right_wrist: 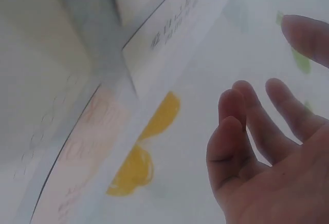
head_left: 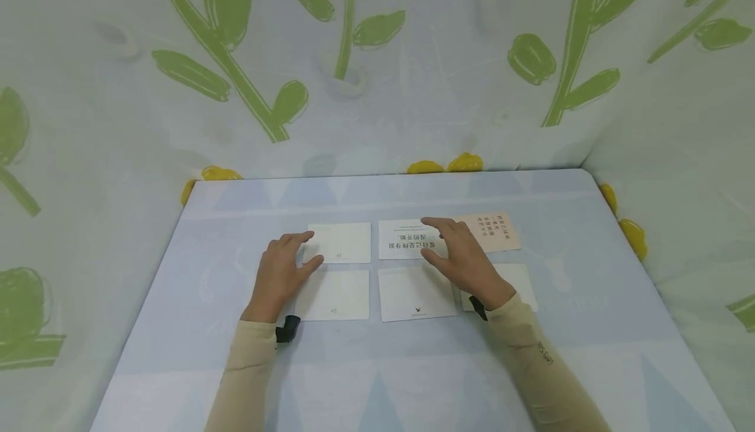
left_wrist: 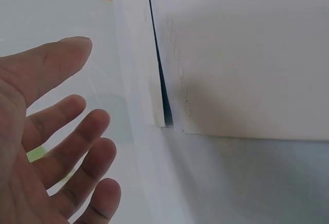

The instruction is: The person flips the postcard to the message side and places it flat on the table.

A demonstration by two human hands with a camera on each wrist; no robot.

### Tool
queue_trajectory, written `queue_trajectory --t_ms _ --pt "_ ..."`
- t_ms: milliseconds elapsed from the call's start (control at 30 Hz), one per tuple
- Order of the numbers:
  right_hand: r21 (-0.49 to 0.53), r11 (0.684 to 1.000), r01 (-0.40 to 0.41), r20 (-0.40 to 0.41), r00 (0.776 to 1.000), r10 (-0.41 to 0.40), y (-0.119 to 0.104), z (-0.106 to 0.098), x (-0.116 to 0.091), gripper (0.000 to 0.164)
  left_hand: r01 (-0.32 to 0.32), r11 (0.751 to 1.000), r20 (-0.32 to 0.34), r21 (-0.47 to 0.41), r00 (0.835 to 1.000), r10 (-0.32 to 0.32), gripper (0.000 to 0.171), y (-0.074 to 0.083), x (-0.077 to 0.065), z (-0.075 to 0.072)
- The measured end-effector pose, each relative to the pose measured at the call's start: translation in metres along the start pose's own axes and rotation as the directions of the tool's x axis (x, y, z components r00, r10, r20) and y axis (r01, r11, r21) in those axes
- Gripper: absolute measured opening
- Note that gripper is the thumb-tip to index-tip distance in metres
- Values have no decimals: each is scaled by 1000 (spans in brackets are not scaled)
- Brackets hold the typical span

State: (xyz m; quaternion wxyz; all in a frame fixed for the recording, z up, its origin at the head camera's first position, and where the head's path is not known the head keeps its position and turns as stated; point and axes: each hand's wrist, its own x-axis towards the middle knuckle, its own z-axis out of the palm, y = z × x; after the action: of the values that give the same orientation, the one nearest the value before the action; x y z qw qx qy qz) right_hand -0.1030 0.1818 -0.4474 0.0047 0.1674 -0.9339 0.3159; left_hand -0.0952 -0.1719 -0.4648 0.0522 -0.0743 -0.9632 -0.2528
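Left hand (head_left: 278, 280) and right hand (head_left: 468, 263) hover by the cards (head_left: 348, 297), each grip apart: likely light, bendy stock, best pinched at edges!

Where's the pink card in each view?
Head: the pink card is right of centre, just past the right hand.
Left wrist: not in it.
Right wrist: lower left, beside the yellow print.
Shared landmark: the floral cloth, visible in all three.

You had two hands (head_left: 278, 279) (head_left: 468, 263), two beige sleeves (head_left: 240, 370) (head_left: 545, 360), five pale cards (head_left: 345, 243) (head_left: 406, 242) (head_left: 335, 297) (head_left: 415, 297) (head_left: 518, 281), one pink card (head_left: 498, 230) and one table (head_left: 377, 350).
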Motion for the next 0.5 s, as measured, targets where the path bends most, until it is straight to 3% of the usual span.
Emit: queue_trajectory --t_ms 233,500 --pt "-12 1000 -15 -16 1000 15 10 -11 -9 63 -28 1000 -6 -2 1000 28 57 6 -6 4" --pt "-22 1000 1 -18 1000 -1 19 -18 -16 65 -69 997 -3 21 998 69 58 17 -4 7"
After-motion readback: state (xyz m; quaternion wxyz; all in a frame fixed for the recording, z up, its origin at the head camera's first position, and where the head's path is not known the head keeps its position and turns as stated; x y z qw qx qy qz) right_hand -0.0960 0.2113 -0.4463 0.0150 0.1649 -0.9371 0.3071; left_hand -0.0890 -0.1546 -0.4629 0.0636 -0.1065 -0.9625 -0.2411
